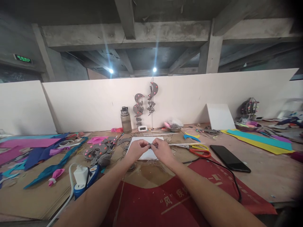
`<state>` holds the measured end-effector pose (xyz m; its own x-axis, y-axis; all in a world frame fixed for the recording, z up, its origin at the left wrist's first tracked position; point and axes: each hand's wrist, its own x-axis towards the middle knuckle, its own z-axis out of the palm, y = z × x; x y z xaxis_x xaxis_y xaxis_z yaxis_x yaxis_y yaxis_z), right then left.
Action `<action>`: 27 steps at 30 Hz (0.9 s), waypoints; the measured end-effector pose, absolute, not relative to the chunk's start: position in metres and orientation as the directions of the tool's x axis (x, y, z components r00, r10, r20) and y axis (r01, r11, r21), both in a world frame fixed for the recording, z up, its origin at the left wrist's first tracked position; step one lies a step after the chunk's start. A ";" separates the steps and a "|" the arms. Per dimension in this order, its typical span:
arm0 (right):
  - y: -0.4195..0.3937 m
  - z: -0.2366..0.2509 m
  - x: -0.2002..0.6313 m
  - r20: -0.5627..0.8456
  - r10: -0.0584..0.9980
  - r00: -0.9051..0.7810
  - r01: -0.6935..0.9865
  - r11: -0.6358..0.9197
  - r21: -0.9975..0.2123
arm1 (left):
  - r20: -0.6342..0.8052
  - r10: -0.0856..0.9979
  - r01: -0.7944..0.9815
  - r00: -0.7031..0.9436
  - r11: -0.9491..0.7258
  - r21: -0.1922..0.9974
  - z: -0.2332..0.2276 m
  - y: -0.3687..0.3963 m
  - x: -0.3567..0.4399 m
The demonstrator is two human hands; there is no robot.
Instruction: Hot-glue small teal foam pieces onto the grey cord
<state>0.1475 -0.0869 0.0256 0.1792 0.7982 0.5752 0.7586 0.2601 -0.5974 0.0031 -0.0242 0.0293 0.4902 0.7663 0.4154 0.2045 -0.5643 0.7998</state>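
Observation:
My left hand [137,150] and my right hand [163,152] meet fingertip to fingertip over a white sheet [147,155] at the middle of the table. Both are closed in a pinch on a small dark grey piece [150,145], mostly hidden by the fingers; its kind is too small to make out. Left of my left hand lie grey felt shapes with pink and orange dots [91,152] and a ball of grey yarn [105,159]. Scissors with orange handles [201,154] rest to the right of my right hand, beside a yellow-handled pair [200,147].
A black phone [229,157] and a dark cable lie at right. Nearer left stands a power strip [91,178] with a white charger [80,174]. Coloured felt strips [50,153] cover the left side. A bottle [126,121] and small clock [142,128] stand by the white partition [184,97].

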 end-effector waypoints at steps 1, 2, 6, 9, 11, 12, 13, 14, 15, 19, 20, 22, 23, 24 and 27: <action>-0.087 0.026 0.148 0.573 0.800 0.176 0.758 0.261 -0.598 | 0.423 0.762 0.208 0.490 -0.574 0.792 0.030 -0.024 0.003; -0.087 0.026 0.148 0.570 0.803 0.173 0.756 0.263 -0.600 | 0.425 0.760 0.212 0.492 -0.578 0.788 0.030 -0.024 0.003; -0.087 0.026 0.149 0.566 0.810 0.153 0.751 0.278 -0.600 | 0.447 0.754 0.270 0.481 -0.612 0.743 0.031 -0.024 0.003; -0.086 0.024 0.150 0.570 0.811 0.133 0.750 0.294 -0.593 | 0.513 0.707 0.321 0.486 -0.691 0.648 0.029 -0.023 0.004; -0.085 0.023 0.151 0.572 0.812 0.118 0.746 0.307 -0.590 | 0.536 0.690 0.339 0.487 -0.715 0.612 0.028 -0.022 0.004; -0.084 0.023 0.152 0.572 0.813 0.110 0.741 0.316 -0.592 | 0.534 0.697 0.344 0.479 -0.709 0.616 0.028 -0.022 0.004; -0.084 0.023 0.152 0.571 0.814 0.103 0.736 0.324 -0.595 | 0.521 0.713 0.347 0.470 -0.692 0.633 0.029 -0.022 0.004; -0.084 0.023 0.152 0.570 0.816 0.097 0.731 0.330 -0.597 | 0.506 0.732 0.350 0.455 -0.670 0.655 0.030 -0.022 0.003; -0.084 0.023 0.151 0.568 0.817 0.094 0.730 0.332 -0.598 | 0.498 0.749 0.355 0.437 -0.652 0.670 0.031 -0.022 0.002; -0.085 0.022 0.150 0.542 0.837 0.076 0.737 0.319 -0.596 | 0.494 0.797 0.399 0.347 -0.602 0.691 0.035 -0.017 -0.003; -0.086 0.022 0.150 0.537 0.841 0.065 0.737 0.322 -0.594 | 0.503 0.805 0.414 0.314 -0.593 0.690 0.035 -0.014 -0.004; -0.085 0.021 0.150 0.538 0.842 0.041 0.735 0.340 -0.587 | 0.533 0.811 0.417 0.242 -0.583 0.697 0.034 -0.008 -0.008; -0.085 0.020 0.149 0.541 0.841 0.028 0.731 0.352 -0.584 | 0.545 0.812 0.415 0.209 -0.578 0.702 0.034 -0.005 -0.010; -0.085 0.020 0.149 0.543 0.840 0.013 0.726 0.366 -0.583 | 0.556 0.814 0.409 0.168 -0.570 0.713 0.033 -0.002 -0.012; -0.085 0.021 0.150 0.526 0.850 -0.037 0.704 0.396 -0.589 | 0.557 0.827 0.348 0.077 -0.546 0.762 0.033 0.004 -0.017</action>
